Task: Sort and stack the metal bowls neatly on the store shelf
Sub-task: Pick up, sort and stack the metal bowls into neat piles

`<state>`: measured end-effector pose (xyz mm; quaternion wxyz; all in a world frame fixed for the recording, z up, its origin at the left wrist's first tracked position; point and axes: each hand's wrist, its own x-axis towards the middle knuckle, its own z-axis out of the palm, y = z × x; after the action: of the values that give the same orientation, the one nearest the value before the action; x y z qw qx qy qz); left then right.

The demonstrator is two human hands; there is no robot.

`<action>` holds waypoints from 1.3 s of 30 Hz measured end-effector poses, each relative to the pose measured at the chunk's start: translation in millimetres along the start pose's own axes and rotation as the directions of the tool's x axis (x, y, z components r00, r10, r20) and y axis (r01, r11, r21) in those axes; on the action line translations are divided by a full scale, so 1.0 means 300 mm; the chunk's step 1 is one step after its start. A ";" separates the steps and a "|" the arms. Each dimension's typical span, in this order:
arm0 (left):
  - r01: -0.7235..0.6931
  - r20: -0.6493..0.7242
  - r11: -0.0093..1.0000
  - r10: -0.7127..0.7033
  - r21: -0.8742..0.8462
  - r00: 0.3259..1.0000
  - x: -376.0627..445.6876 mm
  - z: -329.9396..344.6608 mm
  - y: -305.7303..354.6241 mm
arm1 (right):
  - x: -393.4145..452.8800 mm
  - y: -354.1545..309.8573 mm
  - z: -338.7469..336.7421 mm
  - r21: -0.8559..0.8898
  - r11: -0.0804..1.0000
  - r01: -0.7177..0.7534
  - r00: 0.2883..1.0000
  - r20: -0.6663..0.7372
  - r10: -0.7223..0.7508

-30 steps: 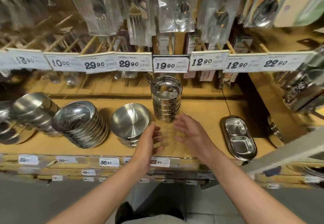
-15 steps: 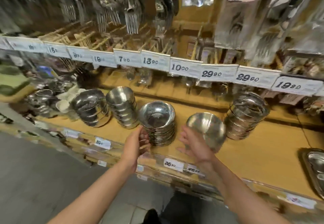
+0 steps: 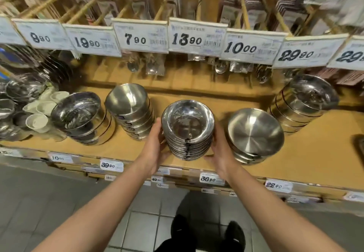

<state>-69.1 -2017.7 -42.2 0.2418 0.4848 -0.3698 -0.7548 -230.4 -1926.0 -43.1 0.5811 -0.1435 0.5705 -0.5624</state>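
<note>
A stack of several shiny metal bowls [image 3: 188, 125] stands near the front of the wooden shelf [image 3: 307, 153]. My left hand [image 3: 155, 147] grips its left side and my right hand [image 3: 220, 149] grips its right side, fingers curled round the lower bowls. A short stack of matte bowls [image 3: 255, 133] leans just to the right. To the left stand a tilted stack of matte bowls [image 3: 131, 110] and a stack of shiny wide bowls [image 3: 80, 115]. A taller stack of straight-walled bowls [image 3: 307, 100] stands at the far right.
Price tags [image 3: 195, 39] hang in a row above the shelf, with packaged cutlery behind them. Small white dishes [image 3: 39, 113] and more metalware crowd the far left. A metal tray's edge [image 3: 359, 145] shows at the right. Grey floor tiles and my dark shoes lie below.
The view has swung left along the shelf. Both hands, open and apart before, have closed in on the shiny bowl stack and now hold it from either side.
</note>
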 end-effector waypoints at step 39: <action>-0.131 0.202 0.981 0.101 0.144 0.974 -0.444 0.704 -0.164 | -0.637 -0.208 -0.612 0.064 0.971 0.229 0.970 -0.096 -0.222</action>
<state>-206.7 -1822.9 46.8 0.2096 0.4038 -0.4775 -0.7516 -358.1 -1702.9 46.9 0.4925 -0.1609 0.5542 -0.6515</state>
